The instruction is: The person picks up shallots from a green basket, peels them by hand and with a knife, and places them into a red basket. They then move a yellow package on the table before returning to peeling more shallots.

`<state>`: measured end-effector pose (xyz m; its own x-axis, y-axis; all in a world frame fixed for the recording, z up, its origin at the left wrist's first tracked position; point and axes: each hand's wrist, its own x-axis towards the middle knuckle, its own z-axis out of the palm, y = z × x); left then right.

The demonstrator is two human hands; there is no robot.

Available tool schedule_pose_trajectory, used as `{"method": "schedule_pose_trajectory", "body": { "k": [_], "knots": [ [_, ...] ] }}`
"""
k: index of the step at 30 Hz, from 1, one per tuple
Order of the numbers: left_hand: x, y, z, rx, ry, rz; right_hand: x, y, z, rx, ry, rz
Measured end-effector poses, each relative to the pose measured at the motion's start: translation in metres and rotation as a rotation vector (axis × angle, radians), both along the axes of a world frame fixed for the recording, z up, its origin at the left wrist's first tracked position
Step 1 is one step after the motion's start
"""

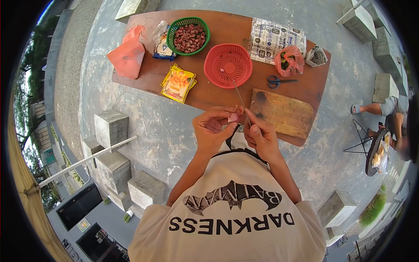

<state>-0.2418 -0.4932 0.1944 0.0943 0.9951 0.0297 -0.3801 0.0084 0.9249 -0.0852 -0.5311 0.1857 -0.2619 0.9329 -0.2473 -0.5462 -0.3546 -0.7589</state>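
Observation:
My left hand point(214, 126) is closed around a small pinkish shallot point(233, 117), held between thumb and fingertips near my chest. My right hand point(262, 136) grips a knife point(240, 96), its thin blade pointing away from me over the table edge. Just beyond the blade tip sits a red plastic basket point(210, 75) with one small pale shallot point(222, 70) inside. Behind it to the left, a green basket point(170, 31) is full of reddish-brown unpeeled shallots point(190, 38).
On the brown table point(227, 26) are a wooden cutting board point(283, 112), scissors point(281, 81), a red plastic bag with greens point(289, 61), newspaper point(268, 39), yellow packets point(178, 84) and an orange-pink sheet point(127, 54). Concrete blocks point(111, 126) stand around; a person point(390, 115) sits at far right.

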Motion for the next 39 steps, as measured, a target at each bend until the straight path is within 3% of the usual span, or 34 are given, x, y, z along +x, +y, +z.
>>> {"method": "schedule_pose_trajectory", "body": {
  "k": [16, 20, 22, 26, 29, 31, 34, 35, 39],
  "knots": [
    [-0.007, -0.005, -0.007, -0.207, -0.445, -0.161, -0.007, -0.006, -0.005, 0.026, -0.086, -0.029],
    [-0.01, -0.008, -0.012, -0.209, -0.313, -0.09, -0.007, -0.009, -0.009, 0.118, -0.18, 0.0],
    [-0.014, -0.01, -0.012, -0.223, -0.32, -0.093, -0.006, -0.01, -0.008, 0.022, -0.036, -0.059],
    [-0.016, -0.007, -0.008, -0.157, -0.299, -0.118, 0.004, -0.005, 0.0, -0.015, -0.039, -0.119],
    [-0.021, -0.009, -0.008, -0.068, -0.161, -0.109, 0.009, -0.009, 0.01, 0.123, -0.202, -0.009],
    [-0.028, -0.009, -0.007, -0.029, -0.096, -0.111, 0.004, -0.007, 0.022, 0.312, -0.457, 0.069],
    [-0.039, -0.011, -0.002, -0.098, -0.056, -0.13, -0.005, -0.007, 0.032, 0.331, -0.643, 0.232],
    [-0.041, -0.011, 0.003, -0.107, 0.021, -0.105, -0.013, -0.008, 0.024, 0.436, -0.631, 0.147],
    [-0.053, -0.007, 0.016, -0.089, 0.203, -0.056, -0.03, -0.004, 0.037, 0.379, -0.642, 0.137]
  ]
}}
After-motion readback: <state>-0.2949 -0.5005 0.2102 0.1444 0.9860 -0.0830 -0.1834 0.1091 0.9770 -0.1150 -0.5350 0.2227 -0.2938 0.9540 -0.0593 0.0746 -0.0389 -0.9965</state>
